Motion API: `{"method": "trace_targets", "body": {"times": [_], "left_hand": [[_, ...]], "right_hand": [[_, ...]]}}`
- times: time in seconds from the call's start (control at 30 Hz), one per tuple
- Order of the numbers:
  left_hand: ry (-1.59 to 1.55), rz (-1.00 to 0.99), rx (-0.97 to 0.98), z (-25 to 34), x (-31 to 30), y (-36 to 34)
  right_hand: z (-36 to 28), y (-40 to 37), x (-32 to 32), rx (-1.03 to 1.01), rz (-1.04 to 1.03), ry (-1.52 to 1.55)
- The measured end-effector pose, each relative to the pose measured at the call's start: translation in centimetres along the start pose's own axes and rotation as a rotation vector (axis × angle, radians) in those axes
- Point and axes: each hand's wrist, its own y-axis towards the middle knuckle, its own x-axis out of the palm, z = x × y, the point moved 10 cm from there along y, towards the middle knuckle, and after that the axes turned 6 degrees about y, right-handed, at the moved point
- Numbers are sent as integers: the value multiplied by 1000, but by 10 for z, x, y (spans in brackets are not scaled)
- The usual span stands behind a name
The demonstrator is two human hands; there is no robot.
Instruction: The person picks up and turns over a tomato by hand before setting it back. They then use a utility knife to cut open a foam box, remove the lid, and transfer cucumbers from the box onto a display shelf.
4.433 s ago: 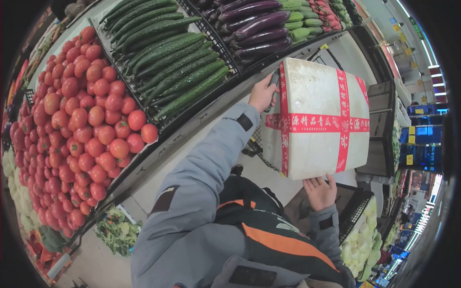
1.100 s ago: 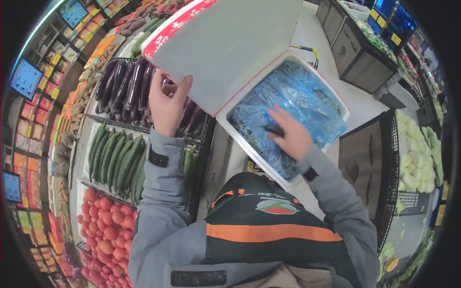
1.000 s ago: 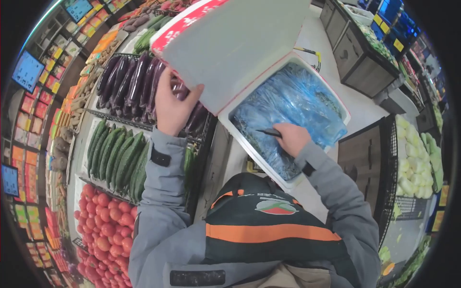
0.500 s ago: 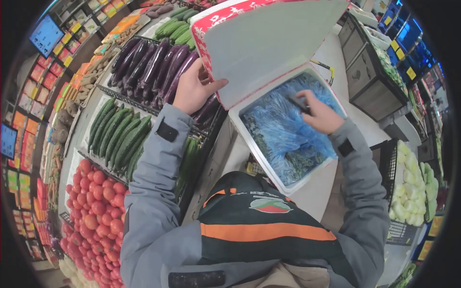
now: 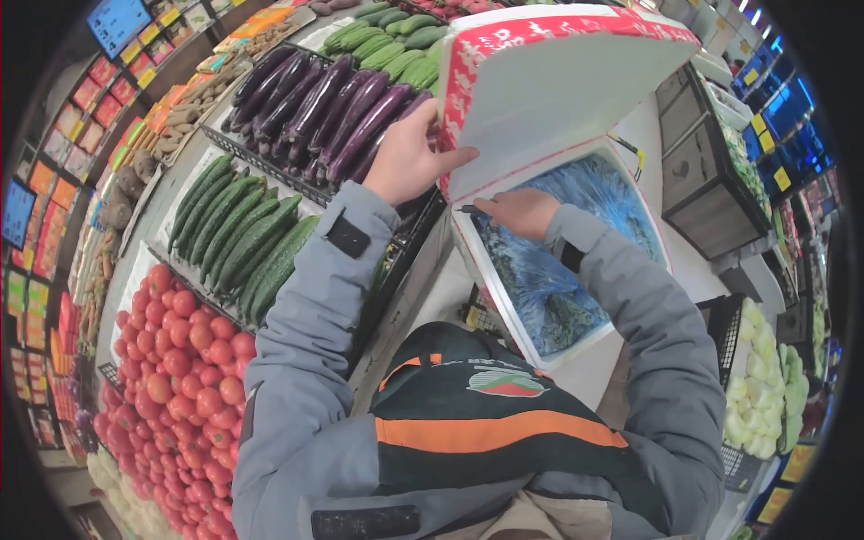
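Note:
A white foam box (image 5: 517, 326) stands open in front of me, with blue plastic film (image 5: 576, 261) over dark green contents. Its lid (image 5: 549, 90), edged in red and white print, is raised. My left hand (image 5: 412, 160) holds the lid by its left edge, fingers behind and thumb on the inner side. At the box's upper left corner, my right hand (image 5: 522, 212) is closed round a small dark tool (image 5: 472, 210), whose end shows beyond the fingers at the rim.
Eggplants (image 5: 324, 112), cucumbers (image 5: 234, 229) and tomatoes (image 5: 184, 378) lie in displays on the left. Pale green vegetables (image 5: 754, 387) fill a black crate at the right. A wood-panelled stand (image 5: 706, 171) is behind the box.
My right hand has moved left, from above the film to the box's corner, with the dark tool. My left hand still holds the lid. The view has shifted a little.

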Motion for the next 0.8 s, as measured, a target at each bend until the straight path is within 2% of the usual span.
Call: {"method": "trace_targets", "body": {"times": [0.1,0.13,0.2,0.3,0.5,0.6,0.7,0.8], "left_hand": [[62,-3,1,1,-1,-2],[63,7,2,-2,-1,-3],[67,31,7,-6,-1,-2],[59,12,-3,-5,0,-1],[-17,-2,-71,-6,2,-3],[-10,-14,-122,-1,3,-5],[11,0,-154,4,4,-6],[20,2,-141,9,6,-5]], "right_hand": [[4,4,-2,60,24,-74],[8,10,2,32,86,-95],[12,18,-1,-71,342,-167],[23,33,9,-48,451,-242],[22,13,3,206,67,-229],[79,-4,0,368,100,-162],[157,-23,-8,410,313,-320],[241,-68,-13,649,293,-105]]}}
